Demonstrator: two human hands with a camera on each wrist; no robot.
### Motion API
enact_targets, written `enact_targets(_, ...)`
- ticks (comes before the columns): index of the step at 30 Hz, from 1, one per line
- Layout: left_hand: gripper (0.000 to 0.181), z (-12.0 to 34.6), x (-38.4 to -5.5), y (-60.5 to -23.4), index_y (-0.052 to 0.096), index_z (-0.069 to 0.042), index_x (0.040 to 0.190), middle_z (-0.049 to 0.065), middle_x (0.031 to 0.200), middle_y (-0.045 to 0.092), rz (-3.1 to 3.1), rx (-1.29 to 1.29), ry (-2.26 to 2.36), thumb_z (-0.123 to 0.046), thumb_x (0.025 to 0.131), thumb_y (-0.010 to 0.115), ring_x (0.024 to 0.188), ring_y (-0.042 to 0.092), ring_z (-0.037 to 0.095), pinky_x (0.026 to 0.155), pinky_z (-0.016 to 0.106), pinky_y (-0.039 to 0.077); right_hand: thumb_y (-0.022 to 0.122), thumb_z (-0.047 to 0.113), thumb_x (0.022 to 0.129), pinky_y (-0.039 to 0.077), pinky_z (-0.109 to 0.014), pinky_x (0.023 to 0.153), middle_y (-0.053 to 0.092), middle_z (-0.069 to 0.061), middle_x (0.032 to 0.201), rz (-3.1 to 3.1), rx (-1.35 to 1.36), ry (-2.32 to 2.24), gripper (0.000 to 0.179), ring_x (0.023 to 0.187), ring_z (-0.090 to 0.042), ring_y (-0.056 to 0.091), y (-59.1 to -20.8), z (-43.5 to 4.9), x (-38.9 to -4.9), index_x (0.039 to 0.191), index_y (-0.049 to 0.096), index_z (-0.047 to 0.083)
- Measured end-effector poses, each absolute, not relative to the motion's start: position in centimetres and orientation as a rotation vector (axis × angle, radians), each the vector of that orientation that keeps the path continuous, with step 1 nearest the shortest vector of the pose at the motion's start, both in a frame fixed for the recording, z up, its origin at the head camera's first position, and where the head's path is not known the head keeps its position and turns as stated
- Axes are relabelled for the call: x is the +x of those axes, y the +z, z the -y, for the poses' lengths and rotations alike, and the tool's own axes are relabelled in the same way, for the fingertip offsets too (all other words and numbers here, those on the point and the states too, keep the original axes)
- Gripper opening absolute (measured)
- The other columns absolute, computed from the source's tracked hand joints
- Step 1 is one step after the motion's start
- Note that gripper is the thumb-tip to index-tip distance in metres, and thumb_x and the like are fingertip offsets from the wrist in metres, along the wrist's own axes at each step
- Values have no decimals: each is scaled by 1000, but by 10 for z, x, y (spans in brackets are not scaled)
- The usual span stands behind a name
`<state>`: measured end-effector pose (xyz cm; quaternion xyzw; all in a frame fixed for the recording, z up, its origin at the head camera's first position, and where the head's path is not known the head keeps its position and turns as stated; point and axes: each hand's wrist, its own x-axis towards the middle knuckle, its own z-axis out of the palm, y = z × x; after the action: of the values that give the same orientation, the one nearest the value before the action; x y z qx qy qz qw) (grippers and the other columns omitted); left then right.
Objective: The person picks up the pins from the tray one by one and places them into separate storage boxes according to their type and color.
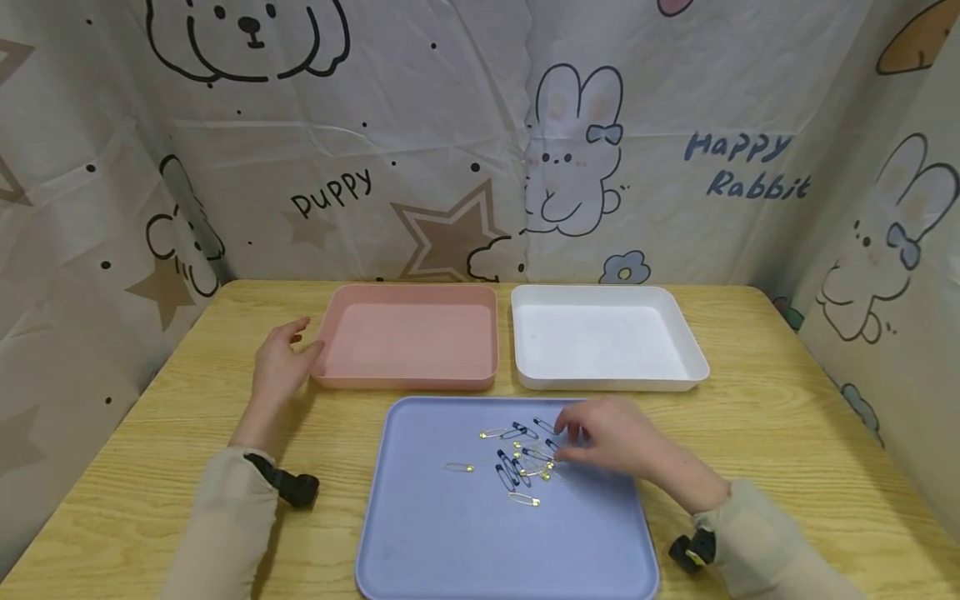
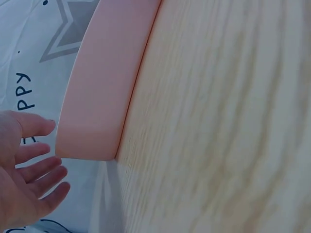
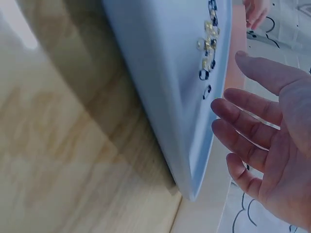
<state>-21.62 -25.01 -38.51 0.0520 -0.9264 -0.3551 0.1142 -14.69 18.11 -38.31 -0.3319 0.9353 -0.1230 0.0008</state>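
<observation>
Right hand, loosely open and empty, hovers right by the gold and dark safety pins on the blue tray! Left hand, relaxed, grips nothing beside the pink tray.

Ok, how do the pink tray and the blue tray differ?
The blue tray is larger than the pink tray. The blue tray carries safety pins; the pink tray shows none. The blue tray lies nearer the person than the pink tray. Both are rectangular with rounded corners.
</observation>
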Motion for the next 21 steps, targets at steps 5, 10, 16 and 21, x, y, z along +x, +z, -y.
enact_targets(5, 53, 252, -219, -385, 36, 5, 136, 27, 130, 44, 2777, 108, -1076, -18, 91, 52, 112, 48, 41, 88, 50, 42, 71, 45, 71, 38, -20, 58, 54, 16, 69, -2925, -1083, -358, 25, 61, 2, 46, -387, -179, -145, 81, 64, 23)
enact_targets(10, 54, 254, -221, -386, 33, 5, 137, 28, 127, 47, 2821, 112, -1104, -18, 92, 51, 110, 51, 41, 86, 48, 44, 71, 49, 69, 36, -22, 61, 50, 18, 66, -2899, -1097, -326, 27, 60, 3, 42, -390, -177, -142, 74, 60, 25)
enact_targets(16, 53, 256, -225, -388, 33, 4, 137, 29, 126, 47, 2858, 140, -1152, -18, 92, 49, 111, 50, 42, 89, 49, 42, 71, 50, 68, 34, -25, 64, 49, 18, 65, -2893, -1095, -297, 27, 59, 3, 41, -392, -176, -141, 73, 59, 26)
enact_targets(21, 49, 259, -227, -391, 36, 5, 135, 30, 123, 49, 2857, 128, -1142, -14, 91, 48, 108, 51, 42, 87, 47, 43, 72, 47, 68, 34, -23, 62, 49, 17, 65, -2904, -1143, -275, 25, 59, 3, 41, -393, -175, -140, 73, 60, 26)
